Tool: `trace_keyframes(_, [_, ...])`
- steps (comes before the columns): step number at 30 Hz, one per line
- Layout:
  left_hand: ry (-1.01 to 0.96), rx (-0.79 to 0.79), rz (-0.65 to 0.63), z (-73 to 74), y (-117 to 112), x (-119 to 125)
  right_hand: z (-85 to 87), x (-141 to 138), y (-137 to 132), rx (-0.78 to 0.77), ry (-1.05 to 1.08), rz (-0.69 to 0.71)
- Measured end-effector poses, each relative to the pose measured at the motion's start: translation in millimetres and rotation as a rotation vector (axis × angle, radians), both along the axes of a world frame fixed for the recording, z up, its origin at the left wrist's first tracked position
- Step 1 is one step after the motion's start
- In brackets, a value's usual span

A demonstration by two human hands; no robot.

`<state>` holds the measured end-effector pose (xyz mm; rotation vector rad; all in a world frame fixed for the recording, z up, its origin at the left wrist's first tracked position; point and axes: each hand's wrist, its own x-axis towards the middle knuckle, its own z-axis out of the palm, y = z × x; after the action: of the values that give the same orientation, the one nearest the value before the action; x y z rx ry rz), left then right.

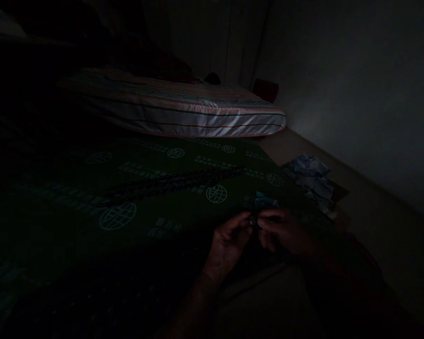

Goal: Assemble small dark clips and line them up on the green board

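The light is very dim. My left hand (229, 240) and my right hand (284, 230) meet fingertip to fingertip low in the view, right of the middle. Between them they pinch a small dark piece (253, 220) with a pale spot; its kind cannot be made out. Just beyond my right fingers a crumpled blue packet (265, 199) lies on the green printed sheet (183, 183). Farther left, long dark strips (176, 182) with light specks stretch across the sheet. Dark speckled material (120, 292) fills the near left, mostly lost in shadow.
A mattress with a striped cover (212, 115) lies beyond the sheet. Crumpled plastic wrapping (311, 174) sits on the floor to the right, near a pale wall (367, 94). A dark red object (265, 89) stands by the mattress's far right corner.
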<state>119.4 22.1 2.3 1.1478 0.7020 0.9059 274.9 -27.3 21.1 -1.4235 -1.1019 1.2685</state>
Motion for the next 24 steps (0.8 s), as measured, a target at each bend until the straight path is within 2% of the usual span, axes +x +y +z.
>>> trace_keyframes(3, [-0.084, -0.085, -0.026, 0.6, -0.2, -0.7, -4.2, -5.8, 3.3, -0.022, 0.121, -0.036])
trace_keyframes(8, [-0.171, -0.215, -0.041, -2.6, 2.7, -1.4, -5.6, -10.4, 4.0, -0.042, 0.116, -0.058])
trace_keyframes(21, [-0.212, -0.252, -0.016, -0.5, 3.1, -0.3, -2.9, -16.1, 4.8, -0.019, 0.073, -0.104])
trace_keyframes(24, [-0.224, -0.276, -0.016, -0.7, 3.5, -0.1, -2.8, -17.9, 5.2, -0.02, 0.059, -0.16])
